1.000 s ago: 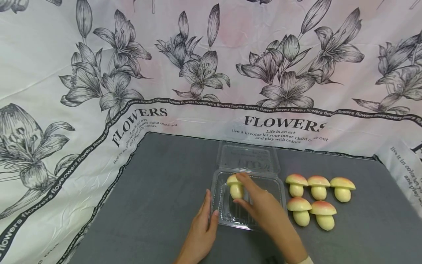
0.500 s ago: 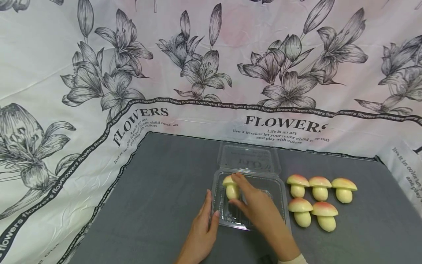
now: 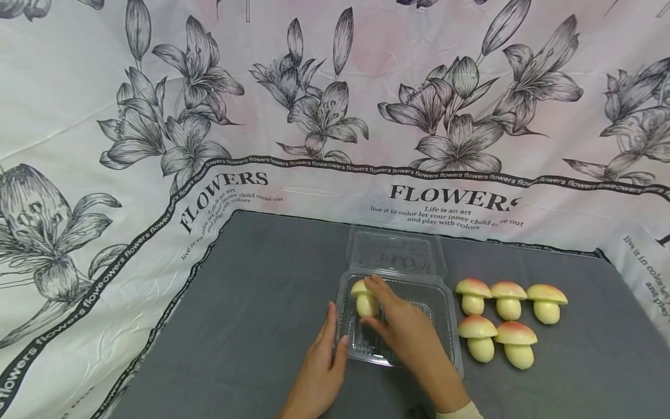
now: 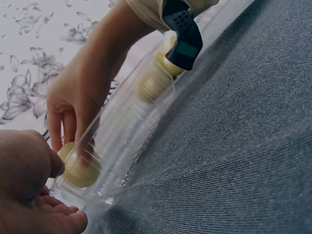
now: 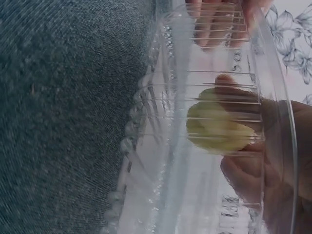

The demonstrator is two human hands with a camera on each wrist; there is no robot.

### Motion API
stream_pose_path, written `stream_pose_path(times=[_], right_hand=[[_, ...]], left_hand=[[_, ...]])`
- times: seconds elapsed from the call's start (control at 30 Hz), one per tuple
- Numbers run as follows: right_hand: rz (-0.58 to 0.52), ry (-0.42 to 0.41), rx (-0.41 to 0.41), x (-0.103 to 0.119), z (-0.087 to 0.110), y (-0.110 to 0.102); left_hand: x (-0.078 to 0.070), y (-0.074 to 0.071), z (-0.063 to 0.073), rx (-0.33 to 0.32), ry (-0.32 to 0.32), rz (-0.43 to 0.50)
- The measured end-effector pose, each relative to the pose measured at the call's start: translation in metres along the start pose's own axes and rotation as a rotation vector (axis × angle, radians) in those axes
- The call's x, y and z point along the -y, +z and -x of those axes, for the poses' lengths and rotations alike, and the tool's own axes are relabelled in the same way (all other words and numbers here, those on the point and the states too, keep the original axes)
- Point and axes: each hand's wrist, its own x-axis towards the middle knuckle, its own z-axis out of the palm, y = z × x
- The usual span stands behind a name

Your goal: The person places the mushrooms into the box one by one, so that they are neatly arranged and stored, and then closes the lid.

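A clear plastic clamshell container (image 3: 361, 354) lies on the grey cloth with its lid (image 3: 398, 250) folded back. My right hand (image 3: 408, 329) reaches over its base and holds a pale yellow mushroom (image 3: 366, 304), thumb on one side and fingers on the other. The mushroom is upright at the container's left part; in the right wrist view the mushroom (image 5: 214, 124) shows through the ribbed wall. With thumb and fingers, my left hand (image 3: 316, 372) grips the container's near left corner. The left hand (image 4: 29, 183) shows its thumb at the rim in the left wrist view.
Several more mushrooms, such as one with a red-tinged cap (image 3: 515, 343), stand in two rows to the container's right. A floral printed sheet (image 3: 314, 128) hangs behind and at the left of the grey cloth (image 3: 235, 326). A dark device (image 4: 184, 46) sits on the right wrist.
My right hand has moved the mushroom a little to the left inside the container. The left hand stays at the corner, and the other mushrooms keep their places.
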Motion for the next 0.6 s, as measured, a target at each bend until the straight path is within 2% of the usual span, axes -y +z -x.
stream_pose_path(times=[0.27,0.6], right_hand=[[0.042,0.024,0.017,0.003,-0.001,0.006],[0.068,0.009,-0.013,0.002,-0.003,0.013]], left_hand=[[0.000,-0.001,0.000,-0.003,-0.005,-0.007],[0.002,-0.001,-0.001,0.005,0.005,-0.008]])
